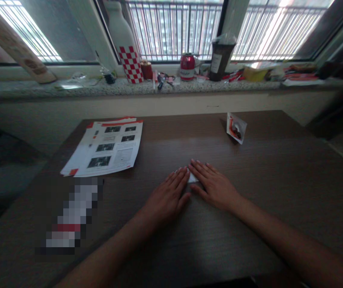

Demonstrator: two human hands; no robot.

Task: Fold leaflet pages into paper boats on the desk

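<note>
A small white piece, perhaps folded paper [192, 178], lies on the brown table [171, 140], mostly hidden under my fingers. My left hand [171, 190] rests flat over its left side, fingers stretched out and close together. From the right, my right hand [211, 182] lies flat over the other side, its fingers extended and the thumb a little apart. Only a small white triangle shows between the two hands. Neither hand is closed around anything.
Printed sheets [114, 150] lie at the table's left. Nearer me is a long pixelated object [72, 216]. A small printed packet [236, 128] stands at the back right. The windowsill holds a checkered bottle [129, 60], a red-and-white mug [187, 67] and a dark cup [220, 60].
</note>
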